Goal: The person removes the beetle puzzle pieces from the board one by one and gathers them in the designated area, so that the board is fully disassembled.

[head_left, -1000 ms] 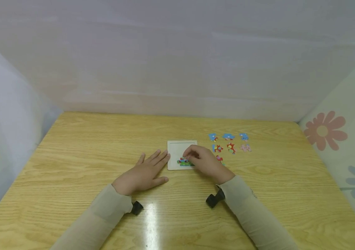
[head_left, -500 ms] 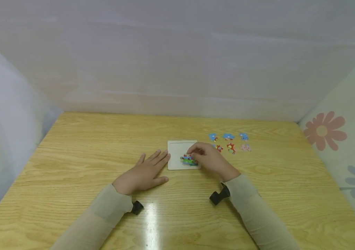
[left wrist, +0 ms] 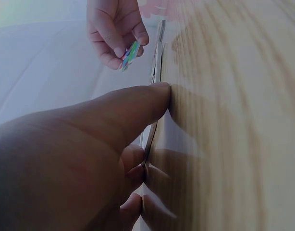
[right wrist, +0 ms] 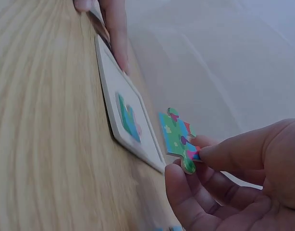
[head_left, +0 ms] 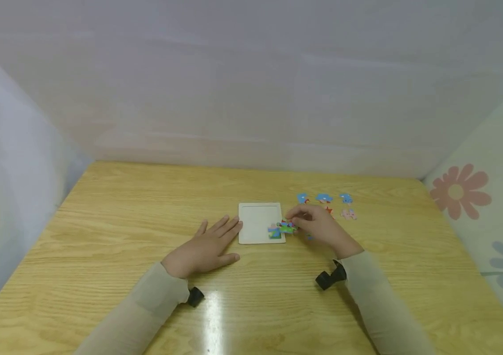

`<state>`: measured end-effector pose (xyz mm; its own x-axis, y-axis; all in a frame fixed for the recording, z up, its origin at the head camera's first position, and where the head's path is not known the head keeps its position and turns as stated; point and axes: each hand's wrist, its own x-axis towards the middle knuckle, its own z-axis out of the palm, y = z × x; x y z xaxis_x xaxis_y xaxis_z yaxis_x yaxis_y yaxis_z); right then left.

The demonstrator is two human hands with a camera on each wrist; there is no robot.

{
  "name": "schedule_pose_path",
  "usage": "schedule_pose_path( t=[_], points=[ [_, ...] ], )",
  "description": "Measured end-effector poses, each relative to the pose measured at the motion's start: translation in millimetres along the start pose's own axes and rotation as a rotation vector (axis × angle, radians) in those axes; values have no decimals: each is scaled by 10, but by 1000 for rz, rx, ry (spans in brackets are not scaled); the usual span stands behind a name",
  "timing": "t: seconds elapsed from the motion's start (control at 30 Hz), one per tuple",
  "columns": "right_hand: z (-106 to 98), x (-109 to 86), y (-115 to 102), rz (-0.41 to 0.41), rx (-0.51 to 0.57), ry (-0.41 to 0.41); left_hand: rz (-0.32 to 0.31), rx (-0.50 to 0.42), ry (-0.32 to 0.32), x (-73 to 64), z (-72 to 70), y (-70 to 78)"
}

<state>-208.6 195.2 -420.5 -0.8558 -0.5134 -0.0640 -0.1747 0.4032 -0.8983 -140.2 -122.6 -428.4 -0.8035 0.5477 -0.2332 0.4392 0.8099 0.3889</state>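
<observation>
The fingers and thumb of my right hand [head_left: 319,229] pinch a green and blue jigsaw puzzle piece [right wrist: 175,134], raised over the right edge of a shallow white puzzle tray [head_left: 257,219]. In the tray's near right corner lies another puzzle piece [head_left: 274,231], green, blue and pink. My left hand [head_left: 202,250] rests flat on the table with its fingers spread, fingertips touching the tray's left edge. Beyond its thumb, the left wrist view shows the held piece [left wrist: 130,56] edge-on, apart from the tray.
Loose puzzle pieces lie in rows right of the tray: blue pieces [head_left: 323,198] at the back, a pink piece [head_left: 349,214] nearer. My right hand partly hides others. A pale cloth wall [head_left: 251,98] stands behind the wooden table [head_left: 145,197].
My right hand has moved right from over the tray, carrying the puzzle piece to the tray's right edge. The corner piece it covered now shows. My left hand stays in place.
</observation>
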Motion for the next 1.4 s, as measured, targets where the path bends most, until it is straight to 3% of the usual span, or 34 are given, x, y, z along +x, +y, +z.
schedule_pose_path(
  t=[0.23, 0.73, 1.07, 1.4],
  points=[
    [-238, -77, 134, 17, -93, 22, 5, 9, -7, -6, -12, 0],
    [-615, -291, 208, 38, -259, 50, 11, -14, 4, 3, -25, 37],
    [-728, -417, 289, 85, -292, 65, 12, -16, 4, 7, -17, 40],
    [-745, -431, 314, 121, -286, 19, -1, -14, 5, -6, 14, 11]
  ],
)
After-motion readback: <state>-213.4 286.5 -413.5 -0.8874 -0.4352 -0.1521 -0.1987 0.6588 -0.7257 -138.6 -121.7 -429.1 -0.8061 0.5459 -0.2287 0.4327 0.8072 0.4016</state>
